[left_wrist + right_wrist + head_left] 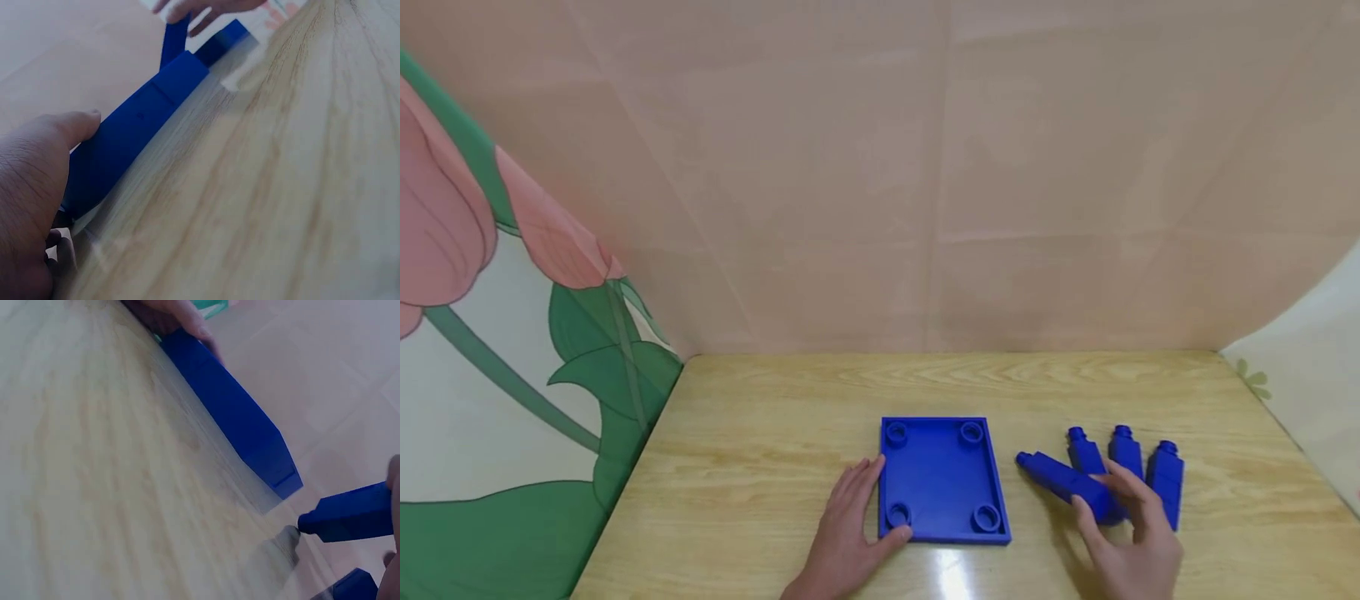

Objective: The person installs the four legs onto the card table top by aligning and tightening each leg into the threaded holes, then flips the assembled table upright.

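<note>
A square blue tabletop [936, 479] with a raised rim and a round socket at each corner lies flat on the wooden table. My left hand [846, 533] holds its near left corner, fingers along the left side and thumb over the front rim. To the right, my right hand [1131, 537] pinches the thick end of a blue table leg [1060, 477]. That leg's narrow screw end points left toward the tabletop; in the right wrist view the leg [353, 512] hangs tilted, screw end low. Three more legs [1165, 479] lie around the right hand, one partly hidden.
The wooden table [760, 425] meets a pinkish cloth backdrop [925, 208] along its far edge. On the left hangs a flower-patterned cloth [512, 375], and a pale cloth [1315, 358] borders the right side.
</note>
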Available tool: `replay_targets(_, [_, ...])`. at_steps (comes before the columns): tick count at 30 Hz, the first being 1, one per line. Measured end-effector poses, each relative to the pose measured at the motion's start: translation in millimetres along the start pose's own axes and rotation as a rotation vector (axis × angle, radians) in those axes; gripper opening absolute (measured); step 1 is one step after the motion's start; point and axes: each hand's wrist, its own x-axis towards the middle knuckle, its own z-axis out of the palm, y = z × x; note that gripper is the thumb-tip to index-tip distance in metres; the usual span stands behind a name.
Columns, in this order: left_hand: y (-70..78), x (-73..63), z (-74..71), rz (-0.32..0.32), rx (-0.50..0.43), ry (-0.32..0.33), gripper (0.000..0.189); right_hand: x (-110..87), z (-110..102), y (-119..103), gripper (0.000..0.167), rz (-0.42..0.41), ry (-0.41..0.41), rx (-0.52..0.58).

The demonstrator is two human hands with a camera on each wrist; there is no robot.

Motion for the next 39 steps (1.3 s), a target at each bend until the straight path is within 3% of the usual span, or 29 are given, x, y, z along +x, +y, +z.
replay_targets(6, [0.4,-1.1,0.0,0.008,0.001,0.011,0.092,-1.6,6.9,-15.6,0.062,0.167,0.1,0.045])
replay_targets(11, [-0.9,-1.0,0.4,0.009,0.015,0.008,0.093,5.4,6.9,-13.7,0.052,0.21,0.136,0.045])
replay_targets(16, [-2.1,-1.4,0.9,0.007,0.013,0.012,0.092,18.9,5.9,-19.4,0.048,0.159,0.135,0.037])
replay_targets(23, [-1.4,-0.9,0.8,0.005,0.006,0.018,0.092,39.7,12.0,-28.0,0.05,0.017,0.074,0.089])
replay_targets(30, [0.0,0.6,1.9,-0.004,0.004,0.012,0.093,54.6,38.1,-47.9,0.047,-0.115,0.042,0.268])
replay_targets(39, [0.2,0.2,0.5,0.004,0.012,0.008,0.093,64.3,77.4,-77.8,0.052,-0.128,-0.05,0.411])
